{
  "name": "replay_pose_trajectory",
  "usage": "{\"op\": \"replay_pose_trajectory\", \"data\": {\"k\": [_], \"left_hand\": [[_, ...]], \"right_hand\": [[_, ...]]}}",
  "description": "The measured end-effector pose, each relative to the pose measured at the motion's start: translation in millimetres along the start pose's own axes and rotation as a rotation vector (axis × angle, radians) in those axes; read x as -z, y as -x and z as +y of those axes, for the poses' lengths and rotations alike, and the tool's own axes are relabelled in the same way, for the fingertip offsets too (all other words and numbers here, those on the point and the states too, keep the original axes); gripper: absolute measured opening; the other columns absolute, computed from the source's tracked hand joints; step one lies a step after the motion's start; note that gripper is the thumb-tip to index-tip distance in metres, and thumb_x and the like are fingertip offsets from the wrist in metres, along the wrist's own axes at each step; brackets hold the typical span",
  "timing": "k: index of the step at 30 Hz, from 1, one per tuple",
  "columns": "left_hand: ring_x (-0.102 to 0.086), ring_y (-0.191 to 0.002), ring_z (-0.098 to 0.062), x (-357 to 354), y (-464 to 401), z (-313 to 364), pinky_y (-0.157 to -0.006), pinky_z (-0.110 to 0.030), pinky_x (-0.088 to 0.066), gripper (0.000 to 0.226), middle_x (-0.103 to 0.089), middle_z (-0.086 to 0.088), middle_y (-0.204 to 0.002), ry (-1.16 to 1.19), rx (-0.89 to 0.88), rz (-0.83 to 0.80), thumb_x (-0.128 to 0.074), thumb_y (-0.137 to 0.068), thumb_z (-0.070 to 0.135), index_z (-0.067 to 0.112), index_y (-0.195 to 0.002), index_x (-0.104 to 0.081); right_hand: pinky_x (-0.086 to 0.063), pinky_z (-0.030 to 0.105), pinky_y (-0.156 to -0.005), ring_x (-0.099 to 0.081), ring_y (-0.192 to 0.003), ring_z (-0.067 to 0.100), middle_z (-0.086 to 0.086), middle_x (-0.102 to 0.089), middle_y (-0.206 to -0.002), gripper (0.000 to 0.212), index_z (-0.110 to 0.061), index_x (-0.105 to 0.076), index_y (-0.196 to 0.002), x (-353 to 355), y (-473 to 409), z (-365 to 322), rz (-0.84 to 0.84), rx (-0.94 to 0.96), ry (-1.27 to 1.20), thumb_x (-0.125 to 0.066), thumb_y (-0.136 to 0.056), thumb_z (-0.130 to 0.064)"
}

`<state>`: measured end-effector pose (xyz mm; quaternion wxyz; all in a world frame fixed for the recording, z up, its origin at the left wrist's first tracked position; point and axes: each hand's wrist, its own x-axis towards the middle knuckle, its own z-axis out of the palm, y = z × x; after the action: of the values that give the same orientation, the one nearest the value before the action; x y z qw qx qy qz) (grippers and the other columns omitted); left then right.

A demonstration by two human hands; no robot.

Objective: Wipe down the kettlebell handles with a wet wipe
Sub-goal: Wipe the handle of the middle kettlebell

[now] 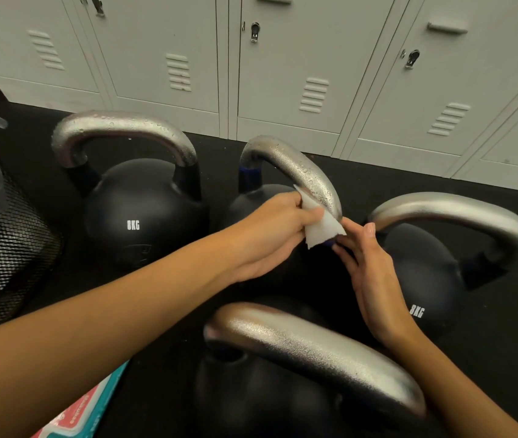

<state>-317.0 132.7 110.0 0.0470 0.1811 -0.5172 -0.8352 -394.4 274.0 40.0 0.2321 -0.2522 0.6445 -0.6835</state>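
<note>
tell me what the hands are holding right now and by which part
The left hand pinches the white wet wipe by its upper left part, against the middle kettlebell's handle. The right hand touches the wipe's lower right edge with its fingertips; whether it grips cannot be told.
</note>
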Motion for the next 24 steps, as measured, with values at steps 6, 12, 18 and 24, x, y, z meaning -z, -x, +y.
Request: {"op": "replay_pose_trajectory", "data": {"k": [6,12,18,24], "left_hand": [[-0.055,-0.122,-0.03,4,-4,8,-0.103,-0.033,-0.045,0.034,-0.054,-0.025,-0.134,0.186,-0.061,0.028,-0.038,-0.099,-0.003,-0.013,-0.131,-0.046],[-0.054,-0.124,-0.025,5,-3,-14,-0.111,-0.039,-0.039,0.034,-0.058,-0.019,-0.13,-0.2,-0.007,-0.004,-0.044,-0.098,-0.001,0.0,-0.131,-0.048],[-0.054,-0.123,-0.033,4,-2,-2,-0.103,-0.034,-0.045,0.032,-0.056,-0.028,-0.129,-0.018,-0.067,0.074,-0.041,-0.097,-0.007,-0.012,-0.128,-0.048],[-0.057,-0.121,-0.027,1,-4,-13,-0.108,-0.048,-0.041,0.049,-0.06,-0.018,-0.126,-0.274,-0.048,0.083,-0.054,-0.08,0.018,0.003,-0.126,-0.051]], "right_hand": [[-0.038,0.037,-0.113,-0.055,-0.127,0.013,0.003,-0.064,-0.131,0.066,-0.009,-0.056,-0.135,1,0,0,-0.019,0.029,0.024,-0.03,-0.095,-0.055],[-0.041,0.029,-0.107,-0.058,-0.12,0.002,-0.012,-0.068,-0.123,0.052,-0.023,-0.06,-0.124,-2,0,-2,0.009,-0.006,-0.013,-0.032,-0.093,-0.054],[-0.038,0.034,-0.112,-0.057,-0.124,0.01,0.001,-0.066,-0.127,0.065,-0.015,-0.06,-0.128,-2,0,-1,-0.006,0.006,-0.024,-0.035,-0.089,-0.06],[-0.04,0.03,-0.108,-0.059,-0.119,0.002,-0.013,-0.069,-0.119,0.051,-0.026,-0.061,-0.119,-3,1,-2,0.012,0.005,-0.017,-0.035,-0.089,-0.058]]}}
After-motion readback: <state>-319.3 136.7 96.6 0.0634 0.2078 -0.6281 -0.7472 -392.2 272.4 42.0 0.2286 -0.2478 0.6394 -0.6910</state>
